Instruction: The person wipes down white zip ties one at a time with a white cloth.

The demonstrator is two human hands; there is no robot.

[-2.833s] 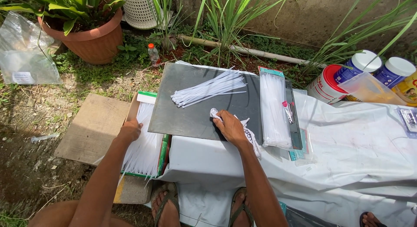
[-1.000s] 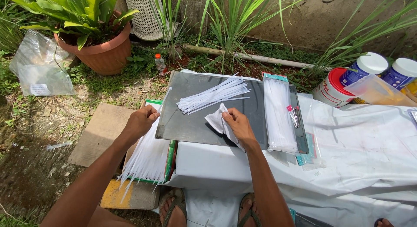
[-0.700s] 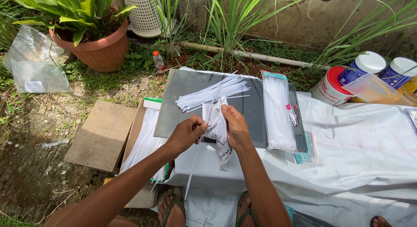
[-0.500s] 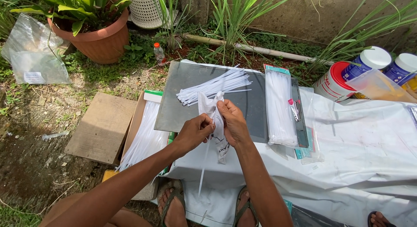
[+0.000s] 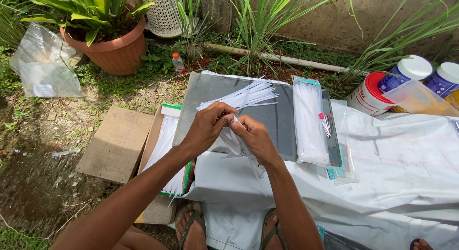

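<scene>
Both hands meet mid-frame over the grey board (image 5: 282, 121), left hand (image 5: 208, 128) and right hand (image 5: 253, 137) each in a closed grip on a small clear plastic bag (image 5: 239, 144). Loose white strips (image 5: 246, 94) lie just above, a full packet of strips (image 5: 310, 123) to the right.

— Which surfaces are seen as glossy?
— The thin clear plastic bag (image 5: 237, 141) and the smooth grey board (image 5: 282, 117).
— And matt?
— The white cloth (image 5: 401, 168), the rough clay pot (image 5: 114, 51).
</scene>
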